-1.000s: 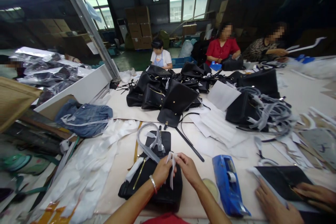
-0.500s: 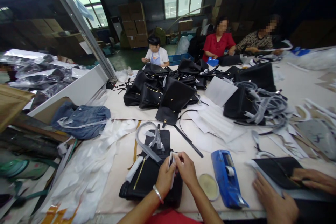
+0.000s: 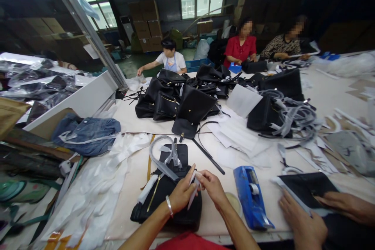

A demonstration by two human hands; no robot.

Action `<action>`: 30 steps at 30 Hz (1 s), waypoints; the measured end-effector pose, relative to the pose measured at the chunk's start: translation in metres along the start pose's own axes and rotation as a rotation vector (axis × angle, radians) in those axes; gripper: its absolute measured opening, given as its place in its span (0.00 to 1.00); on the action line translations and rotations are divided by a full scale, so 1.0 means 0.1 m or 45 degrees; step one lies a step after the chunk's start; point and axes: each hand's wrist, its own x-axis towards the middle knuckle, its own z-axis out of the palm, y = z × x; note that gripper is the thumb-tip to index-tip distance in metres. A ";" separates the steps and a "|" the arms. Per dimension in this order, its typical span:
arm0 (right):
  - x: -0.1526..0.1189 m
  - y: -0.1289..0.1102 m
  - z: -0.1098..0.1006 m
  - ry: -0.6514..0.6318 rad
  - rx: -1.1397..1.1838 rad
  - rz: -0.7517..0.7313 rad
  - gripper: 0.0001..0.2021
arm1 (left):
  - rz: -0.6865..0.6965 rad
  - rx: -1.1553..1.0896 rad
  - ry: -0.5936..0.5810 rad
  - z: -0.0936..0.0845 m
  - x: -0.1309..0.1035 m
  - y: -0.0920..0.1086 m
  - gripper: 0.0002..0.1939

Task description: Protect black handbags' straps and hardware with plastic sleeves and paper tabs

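A black bag (image 3: pixel 164 207) with a gold zipper lies on the table in front of me, its handle (image 3: pixel 164 166) wrapped in clear plastic. Above its right part, my left hand (image 3: pixel 182 195) holds a thin white wrapping piece (image 3: pixel 192 196) between thumb and fingers. My right hand (image 3: pixel 211 185) pinches the upper end of the same piece from the right side. Right of my right forearm stand a round yellowish disc (image 3: pixel 234 204), partly covered by that forearm, and a blue tape dispenser (image 3: pixel 252 199).
Black bags (image 3: pixel 190 103) are heaped farther back, beside white sheets (image 3: pixel 237 133). A person's hands (image 3: pixel 303 218) work on a black piece at the right. White wrapping strips (image 3: pixel 84 191) and a denim bag (image 3: pixel 88 133) are at left. Several people sit beyond the table.
My hands have shifted, with the white piece tilted more and my right hand slightly farther right. The person in white across the table has stretched an arm out to the left.
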 end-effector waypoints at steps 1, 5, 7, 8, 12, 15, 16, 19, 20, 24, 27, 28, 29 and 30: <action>0.00 0.00 0.00 0.039 -0.055 -0.012 0.16 | -0.008 -0.009 0.007 0.01 0.00 0.00 0.32; -0.04 0.05 0.07 0.386 -0.453 -0.103 0.15 | 0.021 -0.088 0.298 0.14 -0.04 -0.10 0.29; -0.07 0.07 0.12 0.542 -0.631 -0.153 0.14 | 0.051 -0.101 0.402 0.22 -0.05 -0.15 0.25; -0.08 0.08 0.15 0.585 -0.677 -0.165 0.13 | 0.057 -0.093 0.430 0.26 -0.05 -0.17 0.22; -0.05 0.05 0.16 0.438 -0.480 -0.075 0.14 | 0.008 -0.169 0.508 0.29 0.02 -0.19 0.12; -0.04 0.01 0.09 0.147 -0.071 0.015 0.16 | -0.065 -0.381 0.491 0.24 0.08 -0.20 0.13; -0.05 0.00 0.06 0.084 0.032 0.021 0.16 | -0.083 -0.428 0.472 0.23 0.10 -0.20 0.13; -0.07 0.02 0.02 0.056 0.140 0.002 0.15 | -0.082 -0.453 0.421 0.21 0.11 -0.23 0.11; -0.07 0.04 0.02 0.092 0.123 -0.004 0.15 | -0.064 -0.425 0.416 0.21 0.11 -0.24 0.10; -0.04 0.12 0.05 0.288 -0.027 -0.014 0.15 | 0.008 -0.148 0.455 0.25 0.08 -0.23 0.09; -0.02 0.17 0.08 0.383 -0.065 0.004 0.14 | 0.060 0.106 0.500 0.28 0.03 -0.22 0.11; -0.01 0.18 0.09 0.403 -0.049 0.015 0.13 | 0.083 0.191 0.519 0.29 0.01 -0.23 0.12; -0.01 0.19 0.09 0.420 -0.021 0.025 0.12 | 0.107 0.279 0.533 0.29 -0.01 -0.24 0.13; -0.01 0.20 0.10 0.434 0.018 0.037 0.12 | 0.134 0.371 0.533 0.30 -0.02 -0.26 0.13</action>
